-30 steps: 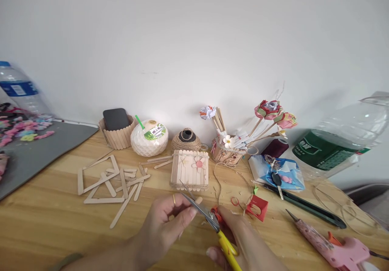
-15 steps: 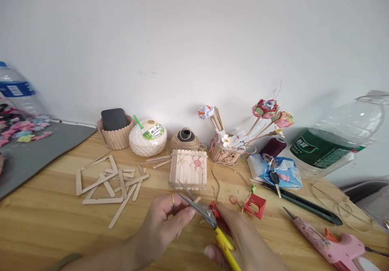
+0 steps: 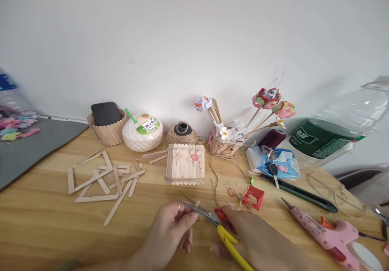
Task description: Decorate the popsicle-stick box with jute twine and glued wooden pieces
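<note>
My right hand (image 3: 243, 230) grips scissors (image 3: 235, 250) with yellow handles, and their blades point left, a little apart. A small red piece (image 3: 219, 213) shows by its index finger; I cannot tell what it is. My left hand (image 3: 172, 226) is closed in a pinch beside the blades. Its fingers hold a short bit of wooden stick (image 3: 197, 203), whose pale end shows behind the blades; the rest is hidden. Just beyond the hands stands a small craft-stick panel (image 3: 184, 165) with twine edging and a pink flower.
Loose craft sticks (image 3: 117, 182) lie left. A pink glue gun (image 3: 328, 234), a utility knife (image 3: 304, 194) and a red paper piece (image 3: 254, 197) are at right. Along the wall stand a craft-stick holder with a phone (image 3: 106, 115), a coconut (image 3: 142, 135), twine (image 3: 181, 135) and a flower pot (image 3: 225, 146).
The camera view has shifted slightly. My right hand and the scissors sit a little further right and lower in view, and the blade tips look closer together. Both hands keep their holds.
</note>
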A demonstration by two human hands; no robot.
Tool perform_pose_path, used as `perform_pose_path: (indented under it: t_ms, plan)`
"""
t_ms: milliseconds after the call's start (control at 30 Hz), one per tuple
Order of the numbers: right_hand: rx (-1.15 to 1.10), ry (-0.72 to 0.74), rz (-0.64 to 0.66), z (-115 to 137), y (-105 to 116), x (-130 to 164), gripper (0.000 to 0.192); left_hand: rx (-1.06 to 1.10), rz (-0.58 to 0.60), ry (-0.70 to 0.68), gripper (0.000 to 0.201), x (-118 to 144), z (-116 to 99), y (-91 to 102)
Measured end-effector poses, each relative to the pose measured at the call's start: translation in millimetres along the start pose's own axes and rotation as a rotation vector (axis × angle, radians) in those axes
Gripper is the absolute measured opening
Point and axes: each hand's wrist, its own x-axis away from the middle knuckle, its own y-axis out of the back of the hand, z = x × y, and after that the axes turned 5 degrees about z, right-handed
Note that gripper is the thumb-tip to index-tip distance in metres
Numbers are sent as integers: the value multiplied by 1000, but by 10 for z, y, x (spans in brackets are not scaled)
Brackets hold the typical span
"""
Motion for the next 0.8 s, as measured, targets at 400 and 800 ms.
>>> perform_pose_path:
  t_ms: [400, 800]
  plan:
    - [24, 139, 11, -242, -77, -228, 39, -40, -42, 143, 39, -75, -29, 40]
    - [-57, 156, 47, -244, 65, -166, 34, -880, 23, -245, 30, -28, -214, 124]
